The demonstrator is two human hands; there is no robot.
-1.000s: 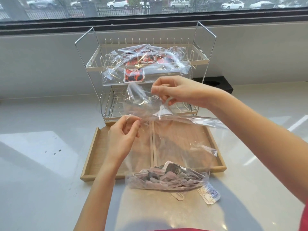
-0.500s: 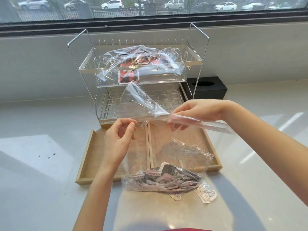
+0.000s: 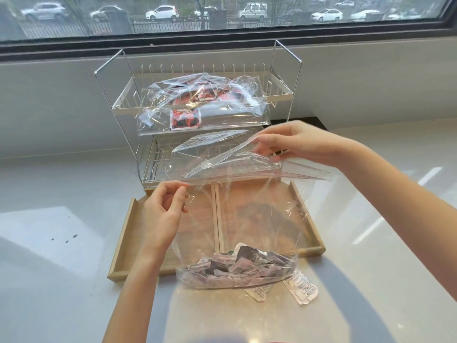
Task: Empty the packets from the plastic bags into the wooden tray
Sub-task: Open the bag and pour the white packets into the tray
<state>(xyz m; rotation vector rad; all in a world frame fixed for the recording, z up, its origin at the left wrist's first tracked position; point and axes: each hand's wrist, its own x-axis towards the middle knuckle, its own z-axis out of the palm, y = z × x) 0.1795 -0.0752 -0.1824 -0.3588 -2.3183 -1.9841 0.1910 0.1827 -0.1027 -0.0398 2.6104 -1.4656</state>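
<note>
Nearest, two loose packets [image 3: 300,289] lie on the tabletop [image 3: 371,280] just outside the bag [image 3: 237,271], whose packed bottom rests in front of the tray [image 3: 123,246], not in it; tipping from here could spill more short of the rim. The left hand [image 3: 163,214] pinches the bag's mouth edge and the right hand [image 3: 294,142] pinches the far lip; thin film may slip or tear. Beyond, a second bag [image 3: 202,105] overhangs the rack [image 3: 284,95] and could slide off.
</note>
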